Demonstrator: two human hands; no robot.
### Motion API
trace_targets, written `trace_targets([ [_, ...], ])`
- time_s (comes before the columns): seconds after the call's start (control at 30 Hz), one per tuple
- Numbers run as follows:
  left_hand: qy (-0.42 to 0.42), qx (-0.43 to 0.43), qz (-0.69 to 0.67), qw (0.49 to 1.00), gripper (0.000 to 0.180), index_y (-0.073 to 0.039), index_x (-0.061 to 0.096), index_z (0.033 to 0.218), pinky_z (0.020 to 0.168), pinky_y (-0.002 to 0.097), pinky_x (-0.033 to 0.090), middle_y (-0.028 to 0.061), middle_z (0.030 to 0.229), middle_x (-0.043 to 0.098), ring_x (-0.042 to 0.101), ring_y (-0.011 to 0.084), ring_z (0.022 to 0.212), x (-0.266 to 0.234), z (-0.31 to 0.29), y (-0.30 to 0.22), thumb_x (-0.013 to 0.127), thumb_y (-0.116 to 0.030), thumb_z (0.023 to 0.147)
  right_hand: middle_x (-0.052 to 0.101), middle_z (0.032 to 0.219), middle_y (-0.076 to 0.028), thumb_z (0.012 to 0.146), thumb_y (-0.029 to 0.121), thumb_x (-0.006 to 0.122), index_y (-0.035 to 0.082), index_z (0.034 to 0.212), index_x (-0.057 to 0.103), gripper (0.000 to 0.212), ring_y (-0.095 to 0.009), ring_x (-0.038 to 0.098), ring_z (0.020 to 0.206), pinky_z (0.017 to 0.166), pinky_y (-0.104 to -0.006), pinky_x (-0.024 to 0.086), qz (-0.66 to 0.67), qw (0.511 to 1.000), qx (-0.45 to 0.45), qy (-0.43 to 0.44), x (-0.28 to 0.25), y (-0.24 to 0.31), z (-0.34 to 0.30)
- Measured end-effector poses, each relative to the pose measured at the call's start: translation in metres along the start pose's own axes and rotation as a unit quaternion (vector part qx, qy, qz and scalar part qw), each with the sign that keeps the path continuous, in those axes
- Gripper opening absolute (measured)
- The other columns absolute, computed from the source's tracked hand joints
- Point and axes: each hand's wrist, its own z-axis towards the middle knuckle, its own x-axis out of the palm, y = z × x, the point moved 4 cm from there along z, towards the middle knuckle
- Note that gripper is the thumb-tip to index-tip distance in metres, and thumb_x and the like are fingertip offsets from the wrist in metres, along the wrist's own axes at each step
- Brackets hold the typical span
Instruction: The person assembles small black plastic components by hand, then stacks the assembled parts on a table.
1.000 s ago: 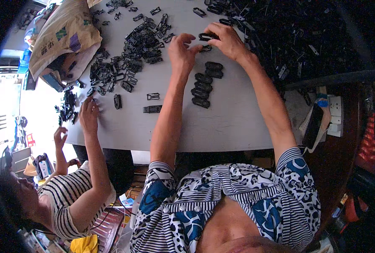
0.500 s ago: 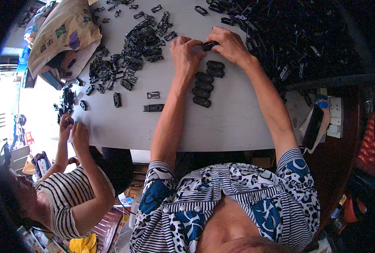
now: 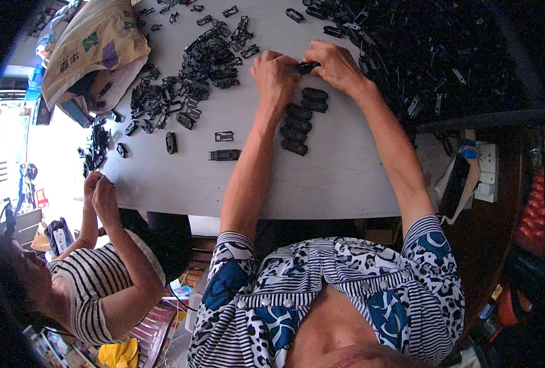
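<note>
Between my two hands is a small black plastic piece [image 3: 309, 67], much like a toy car body in shape. My left hand [image 3: 273, 78] pinches its left end, and the fingers of my right hand [image 3: 337, 67] are closed on the other end. Part of the piece is hidden behind the fingertips. Just below them, a short stack of similar black car-shaped pieces [image 3: 294, 126] lies in rows on the grey table [image 3: 346, 178]. Beside my left forearm are a long black piece [image 3: 224, 155] and a smaller open frame [image 3: 224, 136].
Loose black frames [image 3: 208, 64] are heaped at the far left, near an open woven sack [image 3: 94, 52]. A large dark pile of parts [image 3: 438, 67] covers the right side. On my left, a co-worker's hands [image 3: 100, 190] work at the table edge. A wall socket [image 3: 487, 172] is at right.
My hands stay nearly in place, with the fingers shifting slightly around the black piece. The co-worker's hands have drawn closer together. The view has shifted a little.
</note>
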Motion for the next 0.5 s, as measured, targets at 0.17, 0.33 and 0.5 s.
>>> trace_targets([
  [0.17,-0.021,-0.003,-0.019,1.000,0.030,-0.017,0.075,0.087,0.086,0.0405,0.038,0.0055,0.098,0.060,0.050,0.0293,0.099,-0.0017,-0.0017,-0.0025,0.076,-0.012,0.057,0.056,0.092,-0.012,0.067,0.000,0.072,0.001,0.092,0.061,0.027,-0.033,0.058,0.092,0.079,-0.0418,0.048,-0.008,0.999,-0.045,-0.008,0.0014,-0.0003,-0.0009],
  [0.33,-0.015,0.000,0.015,1.000,0.023,-0.015,0.076,0.089,0.087,0.0420,0.039,0.0066,0.098,0.062,0.052,0.0307,0.101,-0.0017,-0.0020,-0.0055,0.075,-0.021,0.067,0.056,0.091,-0.011,0.067,0.005,0.073,0.003,0.090,0.061,0.026,-0.032,0.058,0.092,0.078,-0.0412,0.049,0.030,0.998,-0.047,-0.015,-0.0016,-0.0001,-0.0021],
  [0.5,-0.012,-0.011,-0.010,1.000,0.025,-0.016,0.075,0.090,0.087,0.0421,0.039,0.0056,0.101,0.061,0.051,0.0299,0.101,-0.0023,-0.0021,-0.0056,0.075,-0.016,0.065,0.058,0.092,-0.011,0.067,0.006,0.073,0.004,0.088,0.061,0.024,-0.033,0.059,0.094,0.078,-0.0423,0.049,0.015,0.999,-0.051,-0.006,-0.0018,0.0008,0.0028],
])
